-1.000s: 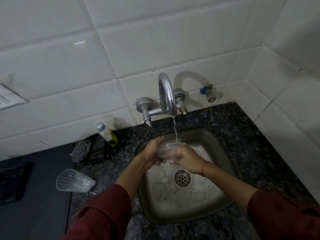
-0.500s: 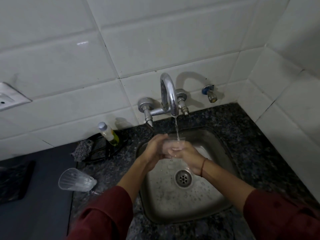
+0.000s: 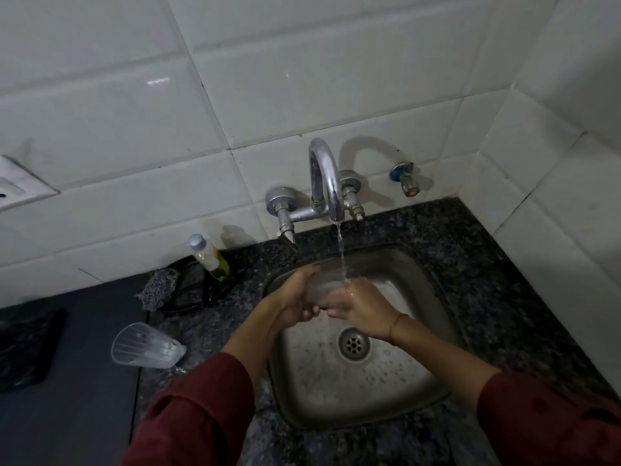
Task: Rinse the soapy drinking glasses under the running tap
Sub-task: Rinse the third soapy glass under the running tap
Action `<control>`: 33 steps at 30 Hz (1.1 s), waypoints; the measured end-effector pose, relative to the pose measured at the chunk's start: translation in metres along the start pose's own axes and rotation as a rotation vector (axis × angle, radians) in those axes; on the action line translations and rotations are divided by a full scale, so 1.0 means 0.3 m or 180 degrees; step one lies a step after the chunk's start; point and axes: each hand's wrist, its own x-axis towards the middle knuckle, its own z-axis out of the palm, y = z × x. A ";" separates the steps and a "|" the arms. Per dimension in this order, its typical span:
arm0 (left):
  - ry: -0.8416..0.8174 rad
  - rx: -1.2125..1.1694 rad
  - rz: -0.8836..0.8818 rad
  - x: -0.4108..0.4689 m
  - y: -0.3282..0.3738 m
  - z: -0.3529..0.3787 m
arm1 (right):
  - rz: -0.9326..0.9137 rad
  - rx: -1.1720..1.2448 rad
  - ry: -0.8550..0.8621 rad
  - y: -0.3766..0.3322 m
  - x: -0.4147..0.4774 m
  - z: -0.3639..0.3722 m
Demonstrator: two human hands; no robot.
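Small bottle [image 3: 210, 255] of yellow liquid leaning in a black dish [image 3: 192, 299] against the white-tiled wall [image 3: 302, 79]; grey scouring pad [image 3: 159, 286] at the dish's left edge; blue-collared valve [image 3: 405, 179] on the wall; white socket [image 3: 13, 187] far left

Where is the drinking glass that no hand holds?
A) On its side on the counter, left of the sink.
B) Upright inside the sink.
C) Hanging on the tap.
A: the spare glass lies sideways on the counter, left of the sink; left hand and right hand grip the other glass.

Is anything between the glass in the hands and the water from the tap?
Nothing visible: the water falls from the tap straight onto the glass, which the left hand and right hand hold.
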 end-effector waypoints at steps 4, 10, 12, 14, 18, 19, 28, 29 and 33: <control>0.0080 -0.0434 0.0646 0.010 -0.022 0.030 | 0.0506 0.1248 0.0297 -0.010 0.004 0.005; 0.0018 -0.0095 -0.0078 -0.013 -0.026 0.018 | 0.0131 0.0401 -0.0054 0.015 -0.012 0.010; -0.0004 -0.0336 0.0097 -0.009 -0.040 0.018 | 0.0453 0.1107 0.0058 0.006 -0.009 0.015; 0.0190 -0.0536 0.0643 0.004 -0.051 0.028 | 0.0814 0.2195 0.0208 0.011 0.003 0.017; 0.0231 -0.0207 0.0369 0.007 -0.048 0.012 | 0.0496 0.1911 0.0065 -0.007 -0.014 0.003; 0.0139 -0.0262 0.0059 -0.001 -0.043 0.006 | 0.0299 0.1338 -0.0059 -0.012 -0.012 0.005; 0.0375 -0.0386 0.0914 0.005 -0.052 0.034 | 0.0515 0.1932 0.0096 -0.033 -0.020 0.009; 0.0294 -0.0329 0.0540 0.002 -0.040 0.033 | 0.0241 0.1031 -0.0065 -0.041 -0.019 0.007; 0.0017 -0.0468 0.0150 -0.012 -0.032 0.034 | 0.0219 0.0434 0.0016 -0.028 -0.006 0.006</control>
